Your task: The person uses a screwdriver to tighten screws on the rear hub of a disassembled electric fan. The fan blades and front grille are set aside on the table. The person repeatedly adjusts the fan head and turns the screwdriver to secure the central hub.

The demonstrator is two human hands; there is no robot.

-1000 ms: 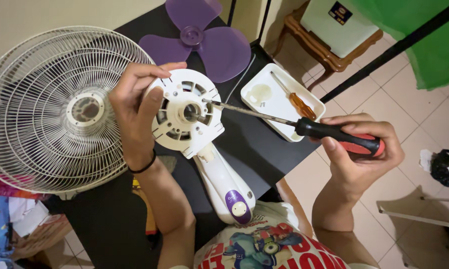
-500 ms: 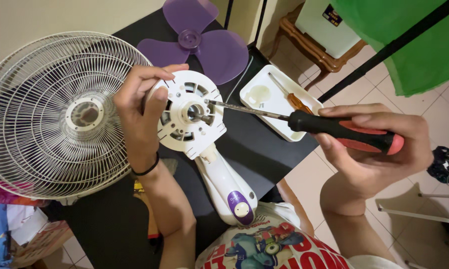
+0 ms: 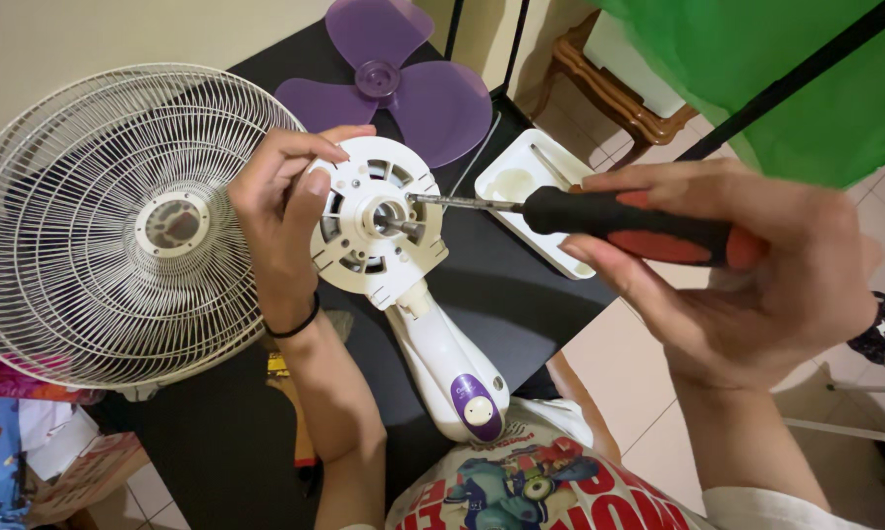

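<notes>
A: From the head view, where is your left hand (image 3: pixel 285 211)?

B: At centre left of the frame, your fingers are wrapped round the rim of the white fan motor housing (image 3: pixel 375 228), grasping it with the face turned up toward you

A: And your right hand (image 3: pixel 747 270)?

B: It fills the right side, clenched on the black and red handle of the screwdriver (image 3: pixel 609 218). The shaft runs left from your grip and its tip meets the housing face just right of the centre shaft

A: What lies around it?

B: The wire fan guard (image 3: pixel 118 221) rests at left, the purple fan blade (image 3: pixel 388 83) at top centre, a white tray (image 3: pixel 526 196) behind the screwdriver, all on the black table (image 3: pixel 501 294)
</notes>
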